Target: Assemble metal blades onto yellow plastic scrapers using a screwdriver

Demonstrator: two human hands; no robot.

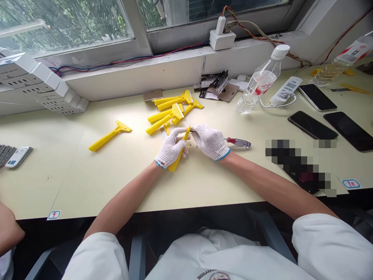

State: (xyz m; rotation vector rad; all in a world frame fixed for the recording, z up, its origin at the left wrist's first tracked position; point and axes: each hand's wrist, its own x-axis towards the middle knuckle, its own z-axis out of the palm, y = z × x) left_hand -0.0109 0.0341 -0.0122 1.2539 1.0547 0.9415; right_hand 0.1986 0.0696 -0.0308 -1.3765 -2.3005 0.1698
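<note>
My left hand [172, 147], in a white knit glove, is closed around a yellow scraper [175, 165], held tilted with one end up between the fingertips. My right hand [208, 140], gloved the same way, pinches at the scraper's upper end; a small dark thing shows at its fingertips, too small to name. Just right of that hand lies a screwdriver [239, 142] with a clear and red handle, its shaft partly hidden by the glove. Tiny metal pieces [190, 145] lie on the table beneath my hands. Beyond them is a pile of yellow scrapers [163, 121].
Another yellow scraper [109, 137] lies alone at left. White boxes [43, 85] are stacked by the window. At right stand a water bottle [259, 83], a power strip [287, 90] and several phones [313, 125]. Opened black packaging [215, 85] sits against the sill. Another person's arm [10, 229] shows at lower left.
</note>
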